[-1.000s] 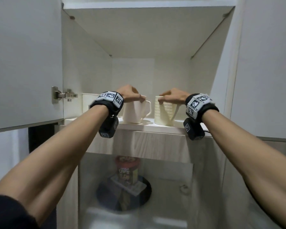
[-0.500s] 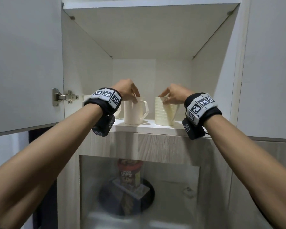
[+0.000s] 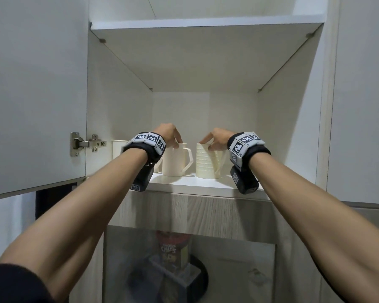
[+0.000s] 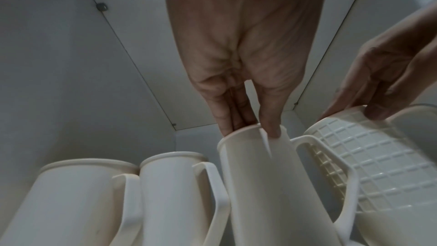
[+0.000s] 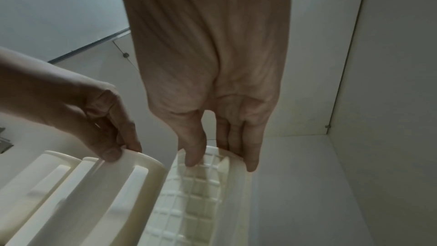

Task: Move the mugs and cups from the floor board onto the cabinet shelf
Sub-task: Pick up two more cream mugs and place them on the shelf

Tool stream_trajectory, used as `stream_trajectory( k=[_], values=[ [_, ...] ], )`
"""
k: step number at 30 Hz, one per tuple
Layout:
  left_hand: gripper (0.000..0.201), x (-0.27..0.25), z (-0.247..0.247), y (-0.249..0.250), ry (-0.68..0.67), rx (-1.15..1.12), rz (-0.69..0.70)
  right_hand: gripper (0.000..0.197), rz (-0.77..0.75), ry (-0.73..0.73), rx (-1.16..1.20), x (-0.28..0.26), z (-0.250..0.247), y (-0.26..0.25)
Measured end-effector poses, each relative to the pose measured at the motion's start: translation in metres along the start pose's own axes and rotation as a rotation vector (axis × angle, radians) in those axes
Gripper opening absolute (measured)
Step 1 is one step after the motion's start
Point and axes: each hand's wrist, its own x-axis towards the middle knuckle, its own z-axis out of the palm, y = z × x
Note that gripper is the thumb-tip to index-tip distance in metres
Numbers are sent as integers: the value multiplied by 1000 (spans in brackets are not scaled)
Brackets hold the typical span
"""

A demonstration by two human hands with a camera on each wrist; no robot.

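Observation:
Two cream mugs stand upright on the cabinet shelf. My left hand pinches the rim of the smooth mug, whose handle points right. In the left wrist view the left hand has its thumb on the near side of that smooth mug and its fingers behind the rim. My right hand pinches the rim of the grid-patterned mug. The right wrist view shows the right hand with its thumb and fingers on either side of the grid mug's rim.
Two more cream mugs stand on the shelf left of the smooth one. The cabinet door hangs open at left on its hinge. Bare shelf lies right of the grid mug. Below, a red-lidded canister sits behind a glass front.
Both mugs went from tilted to standing upright on the shelf. My hands have stayed on their rims. The head view has tipped upward.

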Motion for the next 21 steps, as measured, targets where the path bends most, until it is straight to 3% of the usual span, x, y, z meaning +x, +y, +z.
stream_trajectory(
  k=[21],
  values=[
    [33,8,5,-34,15,-109,34,45,-21,-2,65,29,10,-26]
  ],
)
